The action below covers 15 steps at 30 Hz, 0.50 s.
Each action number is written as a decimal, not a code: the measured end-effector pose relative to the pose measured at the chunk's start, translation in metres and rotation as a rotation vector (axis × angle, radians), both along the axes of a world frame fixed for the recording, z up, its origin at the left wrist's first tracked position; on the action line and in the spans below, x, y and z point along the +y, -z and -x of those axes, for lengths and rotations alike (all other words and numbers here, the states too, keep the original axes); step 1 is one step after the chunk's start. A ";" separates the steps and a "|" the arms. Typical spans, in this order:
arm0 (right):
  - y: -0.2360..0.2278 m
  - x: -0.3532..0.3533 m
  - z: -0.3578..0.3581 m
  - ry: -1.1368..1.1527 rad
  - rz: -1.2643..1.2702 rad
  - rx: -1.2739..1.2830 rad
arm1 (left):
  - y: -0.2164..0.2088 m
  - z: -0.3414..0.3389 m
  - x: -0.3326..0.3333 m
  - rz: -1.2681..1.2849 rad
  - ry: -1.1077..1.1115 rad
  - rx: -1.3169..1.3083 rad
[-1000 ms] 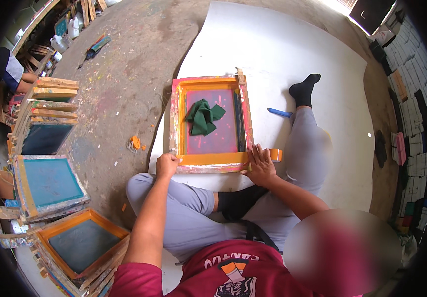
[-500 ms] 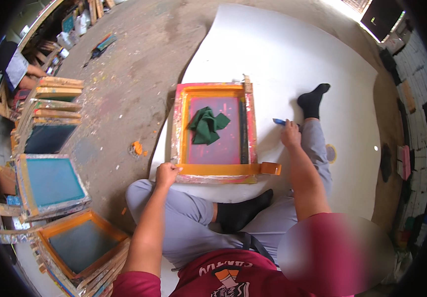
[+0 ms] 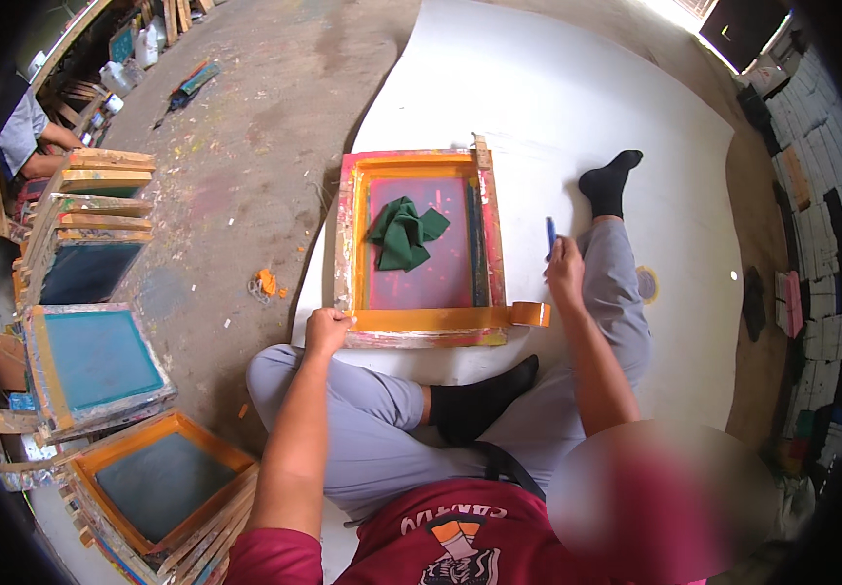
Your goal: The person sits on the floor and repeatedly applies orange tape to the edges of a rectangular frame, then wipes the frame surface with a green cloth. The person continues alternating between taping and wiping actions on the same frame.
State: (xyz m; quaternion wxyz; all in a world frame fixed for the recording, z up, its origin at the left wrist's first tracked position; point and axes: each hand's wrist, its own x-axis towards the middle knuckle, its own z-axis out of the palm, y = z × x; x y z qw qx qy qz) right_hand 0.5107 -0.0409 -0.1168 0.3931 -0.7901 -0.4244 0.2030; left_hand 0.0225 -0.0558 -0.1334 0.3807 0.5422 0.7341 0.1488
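A wooden screen-printing frame [image 3: 342, 239] lies on the white sheet before my crossed legs. Along its near side runs a strip of brown tape [image 3: 421, 319], still joined to its roll [image 3: 530, 314], which rests at the frame's right corner. My left hand [image 3: 326, 331] is closed on the tape's loose end at the near left corner. Right of the frame, my right hand [image 3: 565, 268] grips a slim blue cutter knife [image 3: 550, 232], which points away from me above the sheet. A crumpled green cloth [image 3: 406, 237] lies on the mesh.
More screen frames stand and lie at the left, including one with blue mesh [image 3: 104, 356] and one with grey mesh [image 3: 162, 486]. Beyond them is another person's arm [image 3: 55, 136]. An orange scrap [image 3: 265, 283] lies on the floor; stacked white blocks [image 3: 811, 195] line the right.
The blue cutter knife has turned in my right hand from pointing left to pointing away from me. My left hand stays on the tape's end. The view has shifted slightly.
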 end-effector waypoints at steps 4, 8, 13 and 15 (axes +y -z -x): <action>0.003 -0.065 0.050 -0.073 0.041 0.191 | 0.027 0.010 0.007 -0.006 0.019 0.001; -0.020 -0.125 0.102 -0.269 0.095 -0.112 | 0.026 0.003 0.009 0.040 -0.009 -0.044; -0.016 -0.140 0.121 -0.279 0.256 -0.200 | 0.049 0.020 0.012 -0.016 -0.005 -0.052; -0.014 -0.140 0.117 -0.296 0.293 -0.216 | 0.041 0.014 0.012 -0.026 0.037 -0.023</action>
